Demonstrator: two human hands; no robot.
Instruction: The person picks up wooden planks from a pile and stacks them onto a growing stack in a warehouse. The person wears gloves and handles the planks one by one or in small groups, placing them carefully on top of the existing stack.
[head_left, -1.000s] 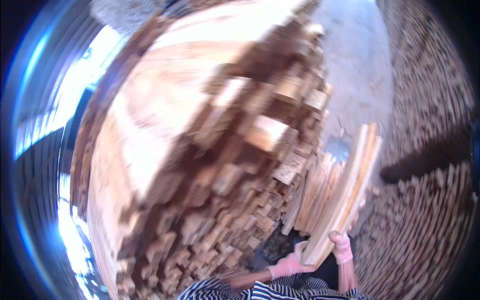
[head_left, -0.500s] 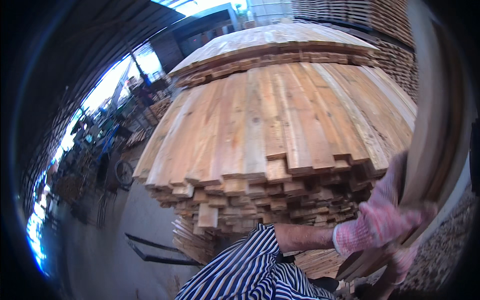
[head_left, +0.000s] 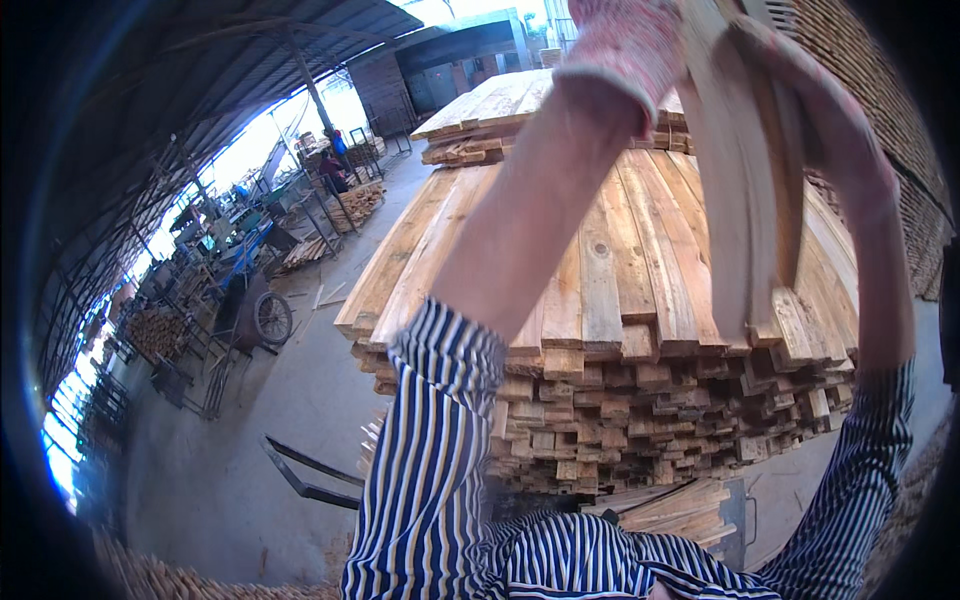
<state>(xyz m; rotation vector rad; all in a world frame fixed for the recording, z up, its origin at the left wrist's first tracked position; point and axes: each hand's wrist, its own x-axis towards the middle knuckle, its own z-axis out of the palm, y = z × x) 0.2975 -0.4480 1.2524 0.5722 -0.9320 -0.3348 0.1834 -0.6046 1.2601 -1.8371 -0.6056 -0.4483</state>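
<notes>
Two or more wooden boards (head_left: pixel 735 200) hang tilted in front of me, over the near stack of planks (head_left: pixel 590 290). My left hand (head_left: pixel 625 50), in a pink and white knit glove, grips them by their left side near the upper edge of the view. On their other side my right hand (head_left: pixel 825 110), gloved too, is closed round them. The fingers of the left hand are partly cut off by the frame and blurred. Below, the boards' lower ends overlap the front edge of the stack; whether they touch it I cannot tell.
Behind the near stack stands a second plank stack (head_left: pixel 480 115). Tall piles of stacked timber (head_left: pixel 900 110) rise at the right. A black metal bar frame (head_left: pixel 310 485) sticks out at lower left. Further left are a wheeled cart (head_left: pixel 272 318) and machinery (head_left: pixel 215 225).
Both hands have risen from the lower right to the top of the view, bringing the boards up and leftward over the stack. My view has shifted too.
</notes>
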